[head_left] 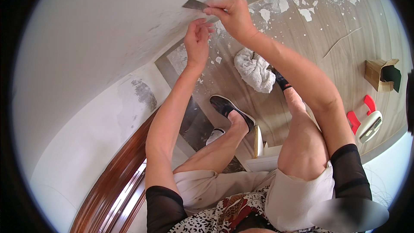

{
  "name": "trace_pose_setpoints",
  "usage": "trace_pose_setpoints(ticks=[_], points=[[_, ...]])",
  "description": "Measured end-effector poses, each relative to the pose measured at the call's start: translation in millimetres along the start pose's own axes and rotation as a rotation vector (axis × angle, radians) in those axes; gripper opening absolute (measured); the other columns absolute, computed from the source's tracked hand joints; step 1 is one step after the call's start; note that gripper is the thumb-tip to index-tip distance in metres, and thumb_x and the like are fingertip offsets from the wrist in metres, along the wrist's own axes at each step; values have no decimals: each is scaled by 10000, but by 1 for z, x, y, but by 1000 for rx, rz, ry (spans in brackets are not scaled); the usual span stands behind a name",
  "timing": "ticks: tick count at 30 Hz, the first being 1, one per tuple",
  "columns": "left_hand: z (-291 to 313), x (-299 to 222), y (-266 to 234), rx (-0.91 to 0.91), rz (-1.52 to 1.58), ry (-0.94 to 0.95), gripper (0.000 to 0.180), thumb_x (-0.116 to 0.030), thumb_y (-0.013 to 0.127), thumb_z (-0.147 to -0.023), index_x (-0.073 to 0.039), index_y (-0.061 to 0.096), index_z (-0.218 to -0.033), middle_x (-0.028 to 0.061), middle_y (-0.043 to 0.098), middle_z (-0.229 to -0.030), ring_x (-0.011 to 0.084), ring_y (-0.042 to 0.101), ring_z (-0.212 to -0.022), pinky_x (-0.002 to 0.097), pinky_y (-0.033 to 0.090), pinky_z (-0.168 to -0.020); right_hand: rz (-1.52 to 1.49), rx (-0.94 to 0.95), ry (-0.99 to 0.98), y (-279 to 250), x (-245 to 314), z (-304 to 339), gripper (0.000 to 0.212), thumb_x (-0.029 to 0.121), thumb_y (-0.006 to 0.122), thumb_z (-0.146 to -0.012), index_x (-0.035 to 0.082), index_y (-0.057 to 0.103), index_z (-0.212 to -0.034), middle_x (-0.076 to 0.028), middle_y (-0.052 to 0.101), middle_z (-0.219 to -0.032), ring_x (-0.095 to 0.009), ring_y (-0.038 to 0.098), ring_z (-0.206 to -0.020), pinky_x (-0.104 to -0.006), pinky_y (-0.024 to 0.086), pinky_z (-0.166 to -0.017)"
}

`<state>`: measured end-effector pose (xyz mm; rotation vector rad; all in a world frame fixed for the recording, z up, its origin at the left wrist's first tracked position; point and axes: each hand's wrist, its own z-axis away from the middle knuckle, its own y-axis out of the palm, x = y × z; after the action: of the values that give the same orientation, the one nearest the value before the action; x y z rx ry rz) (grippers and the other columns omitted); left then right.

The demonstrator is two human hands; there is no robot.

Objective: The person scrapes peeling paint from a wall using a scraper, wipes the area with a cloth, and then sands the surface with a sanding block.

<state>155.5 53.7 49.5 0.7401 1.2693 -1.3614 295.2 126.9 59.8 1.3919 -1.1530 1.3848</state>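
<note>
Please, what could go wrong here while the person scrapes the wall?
The metal scraper blade in the right hand passes close to the left hand, so a slip might cut the fingers. The paint flakes and the white cloth on the floor could make a foot slide.

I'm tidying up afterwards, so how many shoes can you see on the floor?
1 clearly: a black slip-on shoe on the foot resting on the wood floor, just below the white towel. The other foot is mostly hidden behind the right forearm; only a dark sock shows.
</note>
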Motion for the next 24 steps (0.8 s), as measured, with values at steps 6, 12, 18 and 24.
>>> trace_pose_setpoints(ticks=[6,12,18,24], points=[[-3,2,9,-34,20,43,200,-2,455,-924,-5,520,-1113,96,653,-966,140,619,-845,247,466,-722,-131,-64,139,-1,-45,9,155,79,678,-827,-39,704,-925,-89,719,-828,-93,619,-715,-243,502,-683],[-1,7,3,3,-31,23,227,-38,466,-943,-19,514,-1164,91,648,-1007,149,605,-934,275,479,-795,-182,-8,143,12,-41,-1,163,100,698,-805,-11,713,-924,-86,714,-789,-88,603,-678,-256,498,-657],[-5,0,7,-54,-6,63,193,4,458,-914,-2,533,-1092,85,654,-928,136,605,-859,257,466,-766,-193,2,153,8,-25,-2,152,98,704,-801,-12,713,-905,-83,709,-775,-78,586,-677,-251,490,-646],[-3,3,7,-40,-51,43,197,16,455,-914,-5,536,-1092,79,656,-910,134,608,-853,256,469,-763,-245,1,189,9,-19,1,153,83,690,-824,-52,700,-895,-68,706,-780,-65,585,-722,-234,492,-672]])
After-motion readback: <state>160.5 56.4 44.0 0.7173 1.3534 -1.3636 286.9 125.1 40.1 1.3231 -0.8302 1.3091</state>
